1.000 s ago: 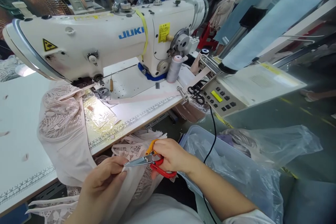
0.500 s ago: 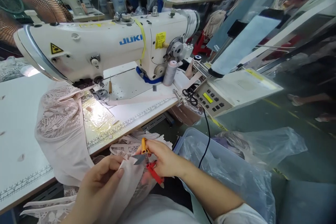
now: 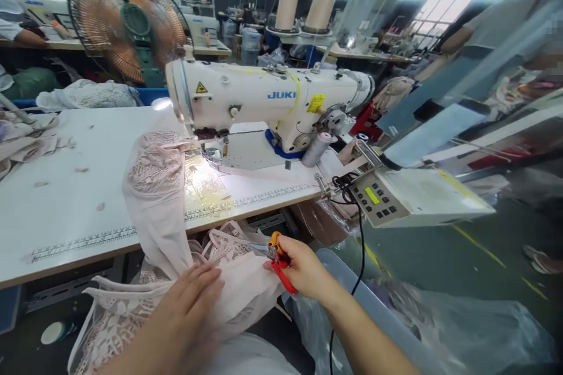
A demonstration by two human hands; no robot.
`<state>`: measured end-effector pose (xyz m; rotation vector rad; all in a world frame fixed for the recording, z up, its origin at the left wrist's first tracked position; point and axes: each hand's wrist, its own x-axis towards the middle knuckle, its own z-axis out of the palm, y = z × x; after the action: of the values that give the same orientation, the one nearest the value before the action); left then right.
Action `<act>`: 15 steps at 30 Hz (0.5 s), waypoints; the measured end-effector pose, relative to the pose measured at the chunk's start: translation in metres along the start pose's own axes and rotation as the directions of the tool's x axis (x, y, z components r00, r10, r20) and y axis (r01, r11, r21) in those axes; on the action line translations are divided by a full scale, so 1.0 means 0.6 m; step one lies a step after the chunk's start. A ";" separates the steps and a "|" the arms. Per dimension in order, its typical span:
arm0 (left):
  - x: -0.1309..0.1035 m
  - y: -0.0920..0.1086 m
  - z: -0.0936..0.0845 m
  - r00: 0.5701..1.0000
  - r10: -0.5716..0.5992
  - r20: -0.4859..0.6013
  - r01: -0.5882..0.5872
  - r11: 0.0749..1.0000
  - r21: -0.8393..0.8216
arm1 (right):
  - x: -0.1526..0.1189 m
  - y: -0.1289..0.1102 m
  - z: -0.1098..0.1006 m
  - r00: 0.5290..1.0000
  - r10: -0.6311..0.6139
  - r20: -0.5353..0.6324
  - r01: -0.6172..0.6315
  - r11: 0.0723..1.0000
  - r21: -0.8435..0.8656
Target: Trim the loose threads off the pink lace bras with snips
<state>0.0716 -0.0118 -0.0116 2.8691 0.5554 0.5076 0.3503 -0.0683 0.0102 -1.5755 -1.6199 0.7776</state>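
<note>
In my right hand (image 3: 305,266) I hold scissors (image 3: 281,275) with one orange and one red handle; their blades point left over pale pink fabric. My left hand (image 3: 193,293) lies on that lace-trimmed garment (image 3: 241,284) in my lap, fingers stretched out and partly blurred. The right fingertips also touch the garment's right edge. Another part of pale pink lace fabric (image 3: 156,187) hangs over the table's front edge, its top under the needle area of the white sewing machine (image 3: 246,94).
A control box (image 3: 378,202) with a dangling black cable sits right of the table (image 3: 88,187). Below it stands a plastic bin (image 3: 378,293) lined with clear film. A fan (image 3: 134,20) stands behind, left. A thread cone (image 3: 316,149) leans by the machine. Other people are nearby.
My left hand has let go of its pinch on the fabric and now lies flat on it. The scissors have moved right, away from the left hand. The view has tilted up and left.
</note>
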 end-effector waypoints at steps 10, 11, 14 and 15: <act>-0.246 0.025 0.086 0.854 -0.447 -0.266 0.484 0.870 0.092 | 0.052 -0.113 -0.007 0.965 -0.260 0.035 0.258 0.965 0.041; -0.257 0.029 0.091 0.817 -0.507 -0.274 0.540 0.839 0.058 | 0.057 -0.128 -0.003 0.962 -0.272 0.036 0.268 0.960 0.084; -0.279 0.034 0.105 0.741 -0.605 -0.291 0.638 0.769 0.025 | 0.066 -0.165 0.010 0.952 -0.301 0.052 0.286 0.938 0.194; -0.284 0.033 0.106 0.736 -0.612 -0.288 0.646 0.763 0.028 | 0.067 -0.173 0.014 0.950 -0.309 0.044 0.293 0.932 0.214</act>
<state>-0.0473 -0.1029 -0.1165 2.4783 1.5851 0.7415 0.2868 -0.0343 0.0958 -1.1297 -1.7250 0.8160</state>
